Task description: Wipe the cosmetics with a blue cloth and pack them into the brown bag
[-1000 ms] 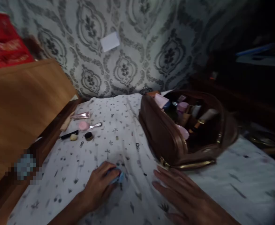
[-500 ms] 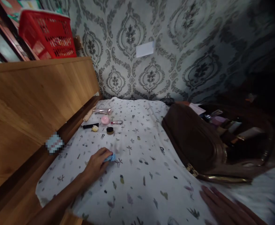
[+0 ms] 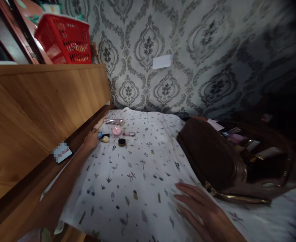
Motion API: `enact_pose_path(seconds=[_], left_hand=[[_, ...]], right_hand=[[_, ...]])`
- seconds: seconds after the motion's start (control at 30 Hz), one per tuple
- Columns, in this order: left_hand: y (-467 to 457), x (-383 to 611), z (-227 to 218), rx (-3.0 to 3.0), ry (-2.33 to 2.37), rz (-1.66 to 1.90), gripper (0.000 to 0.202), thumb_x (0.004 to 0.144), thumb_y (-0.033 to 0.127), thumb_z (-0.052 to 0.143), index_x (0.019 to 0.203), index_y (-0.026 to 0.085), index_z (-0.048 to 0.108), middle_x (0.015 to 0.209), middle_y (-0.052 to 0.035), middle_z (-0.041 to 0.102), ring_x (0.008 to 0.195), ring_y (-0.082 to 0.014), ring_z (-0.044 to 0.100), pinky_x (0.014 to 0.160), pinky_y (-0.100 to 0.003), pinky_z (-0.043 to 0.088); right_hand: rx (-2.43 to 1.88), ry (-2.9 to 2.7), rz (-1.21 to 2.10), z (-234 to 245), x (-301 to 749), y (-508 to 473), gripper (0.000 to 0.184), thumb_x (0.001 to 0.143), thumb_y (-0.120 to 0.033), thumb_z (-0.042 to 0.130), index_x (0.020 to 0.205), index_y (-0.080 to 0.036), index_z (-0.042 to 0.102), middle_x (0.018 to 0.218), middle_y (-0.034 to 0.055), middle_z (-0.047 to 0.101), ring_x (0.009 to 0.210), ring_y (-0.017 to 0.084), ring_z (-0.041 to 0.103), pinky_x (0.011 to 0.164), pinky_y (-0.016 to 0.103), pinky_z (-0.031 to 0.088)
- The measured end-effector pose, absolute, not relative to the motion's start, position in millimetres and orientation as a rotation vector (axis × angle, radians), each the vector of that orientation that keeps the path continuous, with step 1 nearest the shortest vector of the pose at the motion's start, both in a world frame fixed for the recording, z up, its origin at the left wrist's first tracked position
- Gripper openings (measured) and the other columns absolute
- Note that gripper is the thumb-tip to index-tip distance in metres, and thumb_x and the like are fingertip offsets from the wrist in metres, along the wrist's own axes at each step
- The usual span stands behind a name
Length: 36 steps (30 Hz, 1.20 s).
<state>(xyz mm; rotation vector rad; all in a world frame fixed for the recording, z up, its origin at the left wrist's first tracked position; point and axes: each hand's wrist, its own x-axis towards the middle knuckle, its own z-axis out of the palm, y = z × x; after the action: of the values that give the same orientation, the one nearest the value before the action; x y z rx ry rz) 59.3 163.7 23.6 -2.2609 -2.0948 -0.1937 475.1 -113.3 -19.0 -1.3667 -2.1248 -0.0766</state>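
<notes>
My left hand (image 3: 91, 140) is stretched far forward to the row of small cosmetics by the wooden headboard, its fingers closed on a small blue item (image 3: 100, 134). Right beside it lie a cream-coloured piece (image 3: 105, 138), a black pencil, a pink round compact (image 3: 117, 130), a small dark jar (image 3: 122, 142), a pink lip tube (image 3: 129, 134) and a rose-gold tube (image 3: 113, 121). My right hand (image 3: 200, 211) rests open and flat on the printed white sheet (image 3: 138, 174), just in front of the open brown cosmetic bag (image 3: 213, 158).
A wooden headboard (image 3: 37, 107) runs along the left, with a red basket (image 3: 64, 40) on top. Patterned wallpaper (image 3: 188, 50) rises behind the bed. The brown bag holds several bottles and tubes. A card lies on the headboard ledge (image 3: 62, 153).
My left hand carried the small blue item forward across the sheet to the row of cosmetics. The view swung left and up; my right hand stayed flat near the bag.
</notes>
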Motion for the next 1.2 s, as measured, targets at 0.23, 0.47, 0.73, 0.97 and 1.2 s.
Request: enact_pose_path(seconds=[0.23,0.47,0.73,0.97,1.2], left_hand=[[202,47,28,-2.430,-2.158,0.157,0.034,0.095,0.036,0.063,0.122,0.016,0.061,0.124,-0.0093,0.063,0.107,-0.0234,0.064,0.091,-0.045,0.056],[190,53,35,-2.352,-2.255,0.011,0.031,0.094,0.034,0.064,0.119,0.015,0.063,0.125,-0.0100,0.064,0.112,-0.0251,0.063,0.096,-0.048,0.052],[152,72,59,-2.304,-2.372,-0.926,0.025,0.078,0.031,0.067,0.099,0.018,0.064,0.113,-0.0115,0.069,0.121,-0.0339,0.059,0.091,-0.038,0.049],[80,172,16,-2.592,-2.537,-1.850,0.048,0.074,0.051,0.072,0.104,0.013,0.066,0.079,-0.0046,0.071,0.068,-0.0185,0.068,0.061,-0.026,0.052],[29,243,-18,-2.688,-2.556,-2.380,0.054,0.066,0.056,0.079,0.101,0.016,0.068,0.085,-0.0041,0.071,0.074,-0.0165,0.066,0.065,-0.024,0.051]], right_hand=[[-1.158,-2.234,0.303,-1,408,-69,0.021,0.094,-0.018,0.053,0.103,-0.020,0.073,0.120,0.0125,0.071,0.117,0.025,0.066,0.097,0.042,0.059],[-1.025,-2.028,0.637,-30,374,-45,0.023,0.095,-0.020,0.051,0.105,-0.019,0.071,0.112,0.0118,0.071,0.108,0.022,0.068,0.091,0.041,0.059],[-1.122,-1.670,0.957,-35,377,-46,0.026,0.095,-0.037,0.054,0.105,-0.022,0.073,0.106,0.0103,0.074,0.100,0.024,0.069,0.087,0.041,0.057],[-1.041,-1.362,1.227,-39,379,-44,0.050,0.091,-0.056,0.059,0.128,-0.023,0.060,0.122,0.0134,0.068,0.104,0.026,0.069,0.083,0.041,0.058],[-0.989,-1.317,1.235,-39,381,-39,0.057,0.080,-0.035,0.071,0.132,-0.022,0.050,0.097,0.0049,0.071,0.087,0.020,0.069,0.081,0.035,0.055]])
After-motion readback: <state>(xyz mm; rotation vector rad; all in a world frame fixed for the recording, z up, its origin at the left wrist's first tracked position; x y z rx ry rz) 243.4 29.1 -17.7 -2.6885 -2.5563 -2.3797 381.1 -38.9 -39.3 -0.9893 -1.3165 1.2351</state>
